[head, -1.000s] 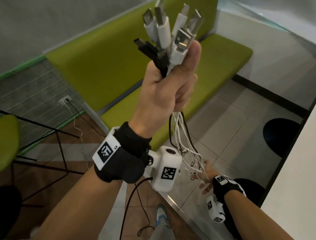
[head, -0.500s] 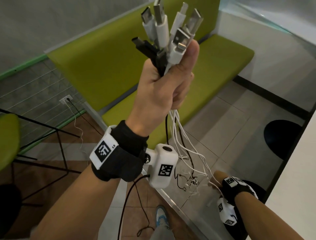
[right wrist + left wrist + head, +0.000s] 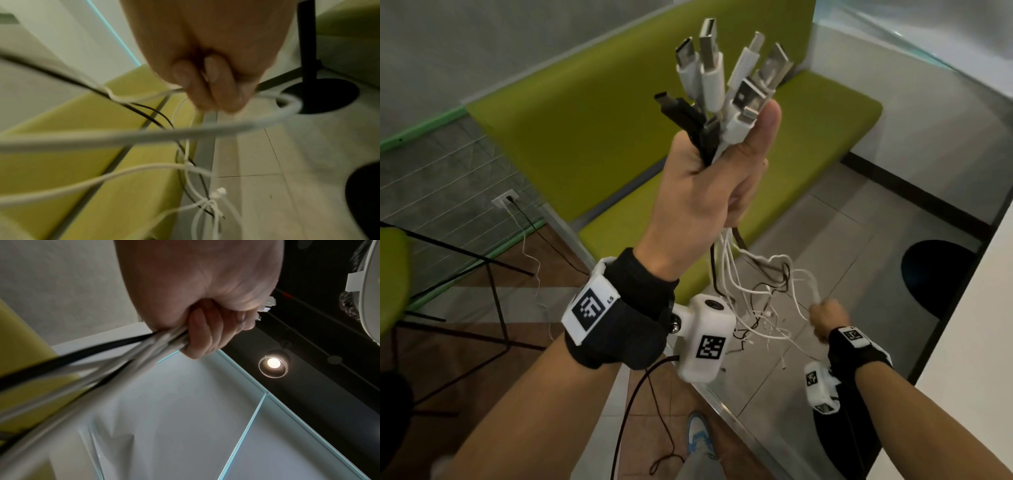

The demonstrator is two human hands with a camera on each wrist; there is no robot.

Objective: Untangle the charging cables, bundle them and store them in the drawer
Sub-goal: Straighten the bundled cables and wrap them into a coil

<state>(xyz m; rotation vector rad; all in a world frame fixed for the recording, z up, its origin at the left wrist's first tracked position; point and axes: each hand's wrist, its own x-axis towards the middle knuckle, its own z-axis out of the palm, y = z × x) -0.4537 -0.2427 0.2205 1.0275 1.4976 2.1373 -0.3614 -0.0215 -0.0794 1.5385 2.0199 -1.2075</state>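
Note:
My left hand (image 3: 709,192) is raised high and grips a bunch of charging cables (image 3: 722,89) just below their plugs. White and black USB plugs fan out above the fist. In the left wrist view the curled fingers (image 3: 201,335) clamp the white and black cords (image 3: 115,353). The loose cords (image 3: 760,301) hang below in a tangle. Lower right, my right hand (image 3: 825,315) holds a loop of white cable (image 3: 226,128) in curled fingers (image 3: 213,87). More cable ends (image 3: 216,194) dangle beneath it.
A green bench (image 3: 592,137) runs behind the hands, with a wall socket (image 3: 505,198) at left. A white tabletop edge (image 3: 983,325) stands at right over black round table bases (image 3: 938,277). A black metal frame (image 3: 493,291) is at left. No drawer is in view.
The right hand has risen along the hanging cords, lifting a white loop and slackening the tangle. The left hand keeps its grip, a little higher.

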